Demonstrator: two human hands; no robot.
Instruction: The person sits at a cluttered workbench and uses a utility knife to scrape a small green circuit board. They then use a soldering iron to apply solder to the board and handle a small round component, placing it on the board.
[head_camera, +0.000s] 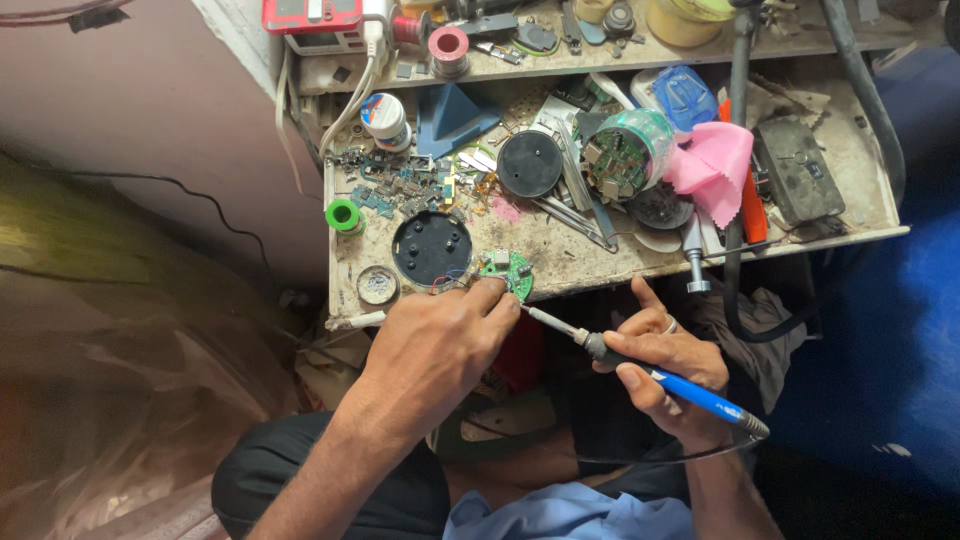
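My left hand (440, 345) pinches a small round green circuit board (512, 271) at the front edge of the cluttered workbench (580, 262). Thin wires run from the board to a round black device shell (432, 249) lying just left of it. My right hand (662, 370) grips a blue-handled soldering iron (690, 392). Its metal tip (545, 319) points left toward the board, just below my left fingertips.
A small tin of metal wool (377, 285) and a green solder spool (344, 215) sit at the bench's left. Behind lie a black disc (529, 163), a clear jar of parts (630, 152), a pink cloth (712, 168), tweezers and scattered board scraps. A black cable (735, 240) hangs at right.
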